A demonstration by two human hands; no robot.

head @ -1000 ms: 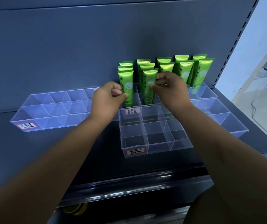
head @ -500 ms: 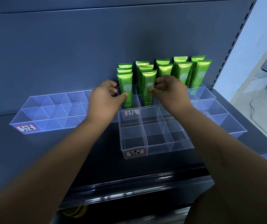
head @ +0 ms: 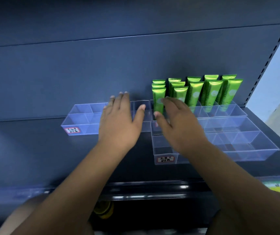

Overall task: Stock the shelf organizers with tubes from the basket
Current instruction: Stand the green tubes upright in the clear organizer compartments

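Several green tubes (head: 195, 94) stand upright in the back compartments of a clear organizer (head: 234, 112) on the dark shelf. The front-left tube (head: 158, 99) stands alone in its compartment. My left hand (head: 120, 119) hovers flat with spread fingers over a second clear organizer (head: 81, 116) to the left. My right hand (head: 178, 122) is open too, fingers straight, just in front of the front-left tubes and above a third organizer (head: 163, 150). Neither hand holds anything. The basket is out of view.
The dark shelf (head: 34, 150) has a back panel and a perforated upright (head: 269, 58) at the right. A clear price rail (head: 152, 189) runs along the shelf front. Something yellow (head: 103, 211) sits below the shelf edge.
Both hands have let go of the two front tubes, opened flat and pulled back. The view has swung left, so the tubes now sit further right.
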